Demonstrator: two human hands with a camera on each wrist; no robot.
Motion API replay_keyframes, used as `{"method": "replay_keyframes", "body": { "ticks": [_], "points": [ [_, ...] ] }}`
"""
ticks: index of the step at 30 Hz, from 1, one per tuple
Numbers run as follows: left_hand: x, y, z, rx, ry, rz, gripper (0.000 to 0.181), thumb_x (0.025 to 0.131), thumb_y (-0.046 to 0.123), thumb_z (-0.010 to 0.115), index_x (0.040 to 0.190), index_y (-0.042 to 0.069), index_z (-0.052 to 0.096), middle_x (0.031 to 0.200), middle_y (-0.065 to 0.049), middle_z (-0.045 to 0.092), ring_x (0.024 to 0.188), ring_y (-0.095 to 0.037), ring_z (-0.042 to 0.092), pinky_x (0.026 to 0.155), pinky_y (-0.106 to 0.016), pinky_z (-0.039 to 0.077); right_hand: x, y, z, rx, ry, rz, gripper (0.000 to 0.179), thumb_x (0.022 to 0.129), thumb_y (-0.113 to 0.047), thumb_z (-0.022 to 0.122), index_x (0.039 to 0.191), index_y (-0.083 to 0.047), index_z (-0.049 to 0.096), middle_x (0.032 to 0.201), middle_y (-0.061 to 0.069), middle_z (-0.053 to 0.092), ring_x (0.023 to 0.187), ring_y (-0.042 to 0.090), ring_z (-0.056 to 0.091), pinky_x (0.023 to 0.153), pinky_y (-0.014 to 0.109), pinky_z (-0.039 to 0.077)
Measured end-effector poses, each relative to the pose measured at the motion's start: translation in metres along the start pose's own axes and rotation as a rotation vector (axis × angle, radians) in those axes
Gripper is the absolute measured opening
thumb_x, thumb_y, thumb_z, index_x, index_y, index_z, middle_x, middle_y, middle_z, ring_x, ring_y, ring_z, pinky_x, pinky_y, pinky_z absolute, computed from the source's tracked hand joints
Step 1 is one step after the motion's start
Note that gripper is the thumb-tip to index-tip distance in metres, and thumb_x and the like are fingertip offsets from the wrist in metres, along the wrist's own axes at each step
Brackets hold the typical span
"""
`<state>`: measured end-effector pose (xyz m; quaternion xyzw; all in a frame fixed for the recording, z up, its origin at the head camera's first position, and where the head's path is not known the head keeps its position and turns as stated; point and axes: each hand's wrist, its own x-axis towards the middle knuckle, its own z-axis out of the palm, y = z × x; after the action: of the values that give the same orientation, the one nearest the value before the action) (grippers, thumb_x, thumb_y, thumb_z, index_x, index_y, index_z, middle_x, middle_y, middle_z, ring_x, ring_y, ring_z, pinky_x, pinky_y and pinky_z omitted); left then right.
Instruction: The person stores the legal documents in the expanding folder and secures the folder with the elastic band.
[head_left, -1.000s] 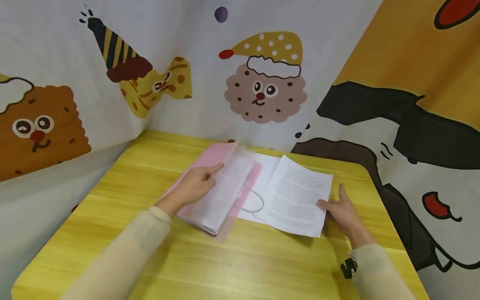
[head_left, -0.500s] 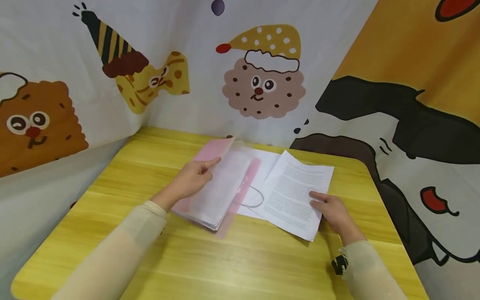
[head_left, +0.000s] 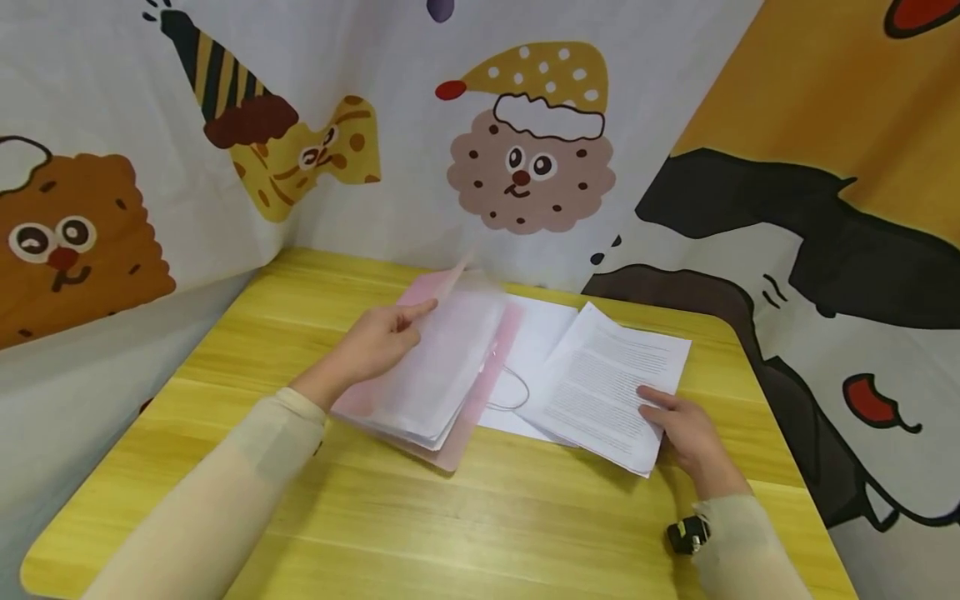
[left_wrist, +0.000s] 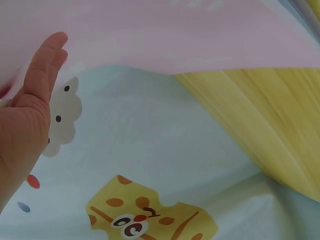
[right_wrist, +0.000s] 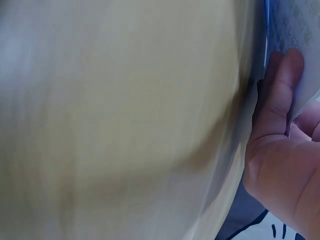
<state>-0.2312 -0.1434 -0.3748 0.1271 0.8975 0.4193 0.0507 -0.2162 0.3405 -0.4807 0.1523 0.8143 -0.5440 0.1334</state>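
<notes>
A pink see-through folder (head_left: 457,454) with pale sheets or sleeves (head_left: 450,375) stands partly raised in the middle of the table. My left hand (head_left: 375,342) holds its left side. In the left wrist view, the left fingers (left_wrist: 42,70) lie against the pink cover (left_wrist: 115,35). To the right are printed sheets (head_left: 600,383), their near right corner lifted. My right hand (head_left: 693,433) pinches them by the right edge. In the right wrist view, the right hand (right_wrist: 282,150) has fingers on one face of the paper (right_wrist: 305,40), and the thumb is partly hidden.
A thin cord loop (head_left: 521,392) lies between the folder and the printed sheets, over white paper (head_left: 536,321). The yellow wood-grain table (head_left: 495,533) meets a cartoon-print cloth (head_left: 405,225) at its back. A small black device (head_left: 687,534) is at the right wrist.
The right fingers have moved from the sheets' edge further onto the page, then the sheets have shifted slightly right. The folder's pages have lifted and spread a little at the near end.
</notes>
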Motion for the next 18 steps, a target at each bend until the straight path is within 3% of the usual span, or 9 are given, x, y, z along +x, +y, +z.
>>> {"method": "replay_keyframes", "body": {
  "ticks": [2,5,7,10,15,18],
  "points": [
    [0.001,0.0,0.0,0.0,0.005,-0.004,0.049,0.098,0.018,0.049,0.147,0.026,0.047,0.115,-0.013,0.066,0.067,-0.018,0.041,0.058,-0.028,0.041,-0.003,0.0,-0.002,-0.035,0.025,0.011,0.057,0.098,-0.027,0.06,0.149,-0.008,0.044,0.145,0.023,0.046,0.089,0.004,0.063,0.075,0.023,0.055],
    [0.002,-0.001,0.001,-0.014,0.016,-0.005,0.049,0.098,0.018,0.05,0.147,0.026,0.048,0.121,-0.013,0.066,0.069,-0.019,0.042,0.058,-0.028,0.041,-0.006,0.001,-0.003,-0.098,0.053,0.018,0.058,0.097,-0.032,0.061,0.149,-0.009,0.046,0.142,0.022,0.049,0.089,0.007,0.063,0.074,0.024,0.055],
    [0.003,-0.002,0.003,-0.029,0.023,-0.004,0.049,0.098,0.018,0.05,0.146,0.025,0.048,0.138,-0.008,0.06,0.071,-0.02,0.043,0.059,-0.029,0.041,-0.005,0.003,-0.004,-0.127,0.05,0.014,0.06,0.096,-0.034,0.062,0.149,-0.01,0.046,0.14,0.021,0.052,0.089,0.008,0.064,0.074,0.025,0.055],
    [0.004,-0.004,0.006,-0.061,0.024,-0.001,0.048,0.098,0.018,0.05,0.146,0.024,0.049,0.152,0.001,0.047,0.076,-0.021,0.044,0.061,-0.03,0.041,-0.001,0.007,-0.009,-0.089,-0.001,0.022,0.063,0.096,-0.036,0.062,0.151,-0.012,0.042,0.13,0.014,0.059,0.089,0.01,0.066,0.075,0.029,0.057],
    [0.008,-0.002,0.014,-0.096,0.006,0.001,0.048,0.099,0.019,0.048,0.147,0.022,0.048,0.153,0.005,0.045,0.077,-0.021,0.043,0.064,-0.031,0.04,0.006,0.014,-0.021,0.015,-0.11,0.062,0.066,0.096,-0.037,0.062,0.154,-0.016,0.037,0.108,-0.007,0.068,0.091,0.012,0.068,0.077,0.033,0.058],
    [0.011,0.002,0.018,-0.112,-0.007,0.005,0.048,0.099,0.019,0.048,0.147,0.022,0.048,0.153,0.005,0.044,0.07,-0.018,0.039,0.062,-0.03,0.038,0.008,0.016,-0.024,0.042,-0.14,0.082,0.067,0.095,-0.039,0.062,0.154,-0.018,0.036,0.105,-0.012,0.068,0.092,0.012,0.069,0.079,0.034,0.058]
  ]
}}
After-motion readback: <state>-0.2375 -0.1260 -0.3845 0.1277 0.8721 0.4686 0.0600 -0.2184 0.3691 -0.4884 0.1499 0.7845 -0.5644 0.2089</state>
